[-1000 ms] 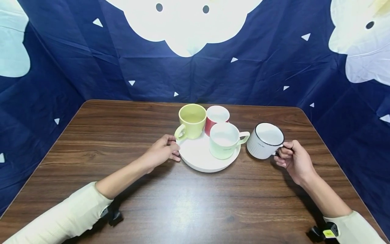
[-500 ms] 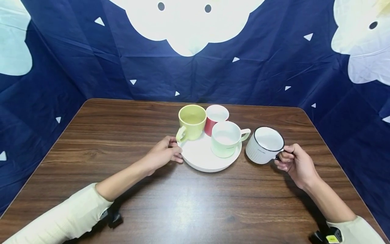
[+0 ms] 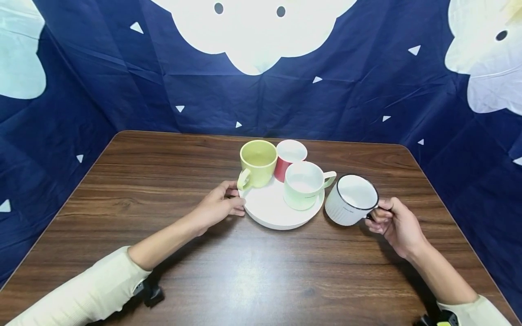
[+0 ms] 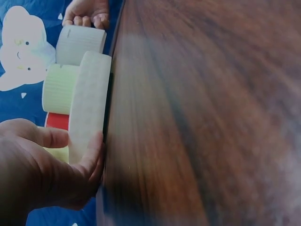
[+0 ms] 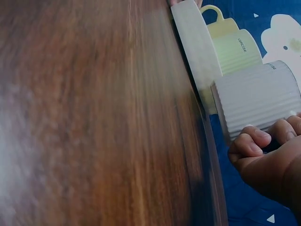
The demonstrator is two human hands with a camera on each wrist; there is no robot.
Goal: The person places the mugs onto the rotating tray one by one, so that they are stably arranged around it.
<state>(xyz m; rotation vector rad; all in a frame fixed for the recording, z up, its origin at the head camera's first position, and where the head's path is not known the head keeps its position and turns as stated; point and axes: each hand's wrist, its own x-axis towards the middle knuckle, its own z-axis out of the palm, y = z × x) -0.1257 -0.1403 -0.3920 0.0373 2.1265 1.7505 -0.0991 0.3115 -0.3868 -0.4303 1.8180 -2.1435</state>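
Note:
My left hand (image 3: 218,206) pinches the left rim of a round white tray (image 3: 265,206), thumb over the edge and fingers against the outer wall, as the left wrist view shows. Three cups stand upright on the tray: a yellow-green mug (image 3: 258,165) at the back left, a red cup (image 3: 281,168) with a white inside behind, and a mint-green mug (image 3: 302,190) at the right, its handle jutting past the rim. Just right of the tray, my right hand (image 3: 401,228) grips the handle of a white ribbed mug (image 3: 346,208) with a black rim. That mug leans left, low by the table.
The brown wooden table (image 3: 244,271) spreads around the tray. Dark blue cloth (image 3: 204,99) with white cloud shapes hangs beyond its back edge and sides. A small black device (image 3: 152,294) is strapped at the left sleeve.
The right hand has drawn the white ribbed mug toward the front and slightly left, tilting it more. The left hand keeps its grip on the tray, which has barely moved.

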